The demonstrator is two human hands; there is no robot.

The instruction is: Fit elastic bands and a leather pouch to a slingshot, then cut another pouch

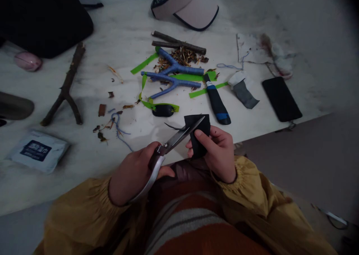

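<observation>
My left hand [134, 171] is wrapped round the handles of a pair of scissors [179, 137]. The blades are apart and reach up to the right, one lying across a piece of black material [202, 144]. My right hand [217, 150] pinches that piece, thumb in front and fingers behind. A thin dark strip curls away at its left edge. Just beyond lie two slingshot-shaped forks [175, 70] wrapped in blue cord, one with green bands [142, 86] tied to a black pouch [163, 110]. A utility knife [217, 103] rests beside my right hand.
On the left are a bare forked branch [66, 85], a wet-wipe pack [40, 150] and a pink mouse-like object [28, 61]. A phone [282, 98] and grey scrap [245, 94] lie right. Bark shavings [185, 57], sticks and a cap [193, 8] are farther back.
</observation>
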